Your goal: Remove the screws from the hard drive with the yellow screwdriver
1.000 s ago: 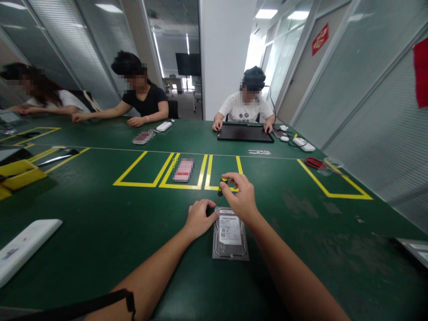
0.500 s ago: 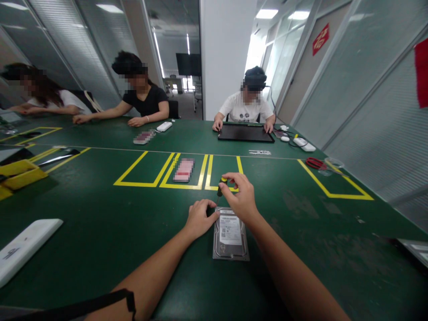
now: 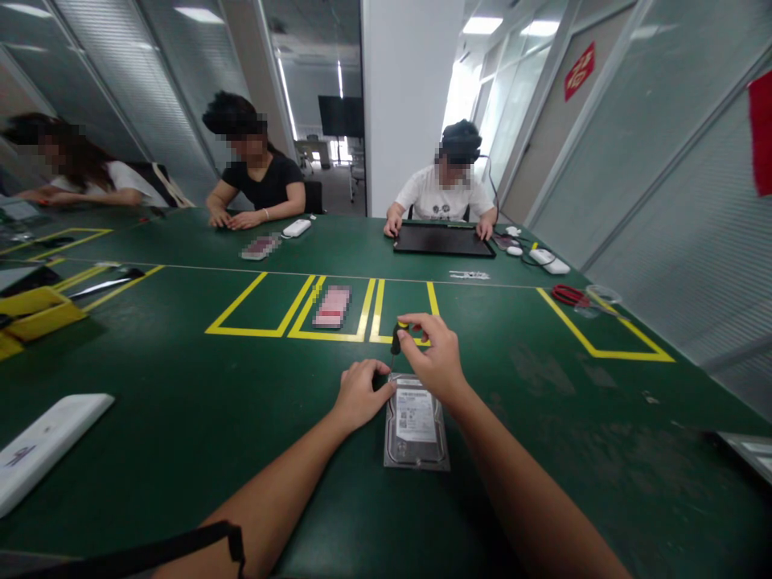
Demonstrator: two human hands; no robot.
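Observation:
A silver hard drive (image 3: 416,422) with a white label lies flat on the green table (image 3: 181,418) in front of me. My right hand (image 3: 435,359) is closed around a small black and yellow screwdriver (image 3: 397,337), held upright over the drive's far left corner. My left hand (image 3: 360,392) rests beside the drive's left far corner, fingers curled with the tips against the drive's edge.
Yellow tape boxes (image 3: 319,310) mark the table beyond my hands, one holding a pink and white item (image 3: 331,306). A white device (image 3: 42,446) lies at the left, yellow trays (image 3: 30,314) further left. Three people sit across; one touches a black panel (image 3: 442,240).
My hands and the drive have barely moved. The person in black across the table has drawn the outstretched arm in toward the body.

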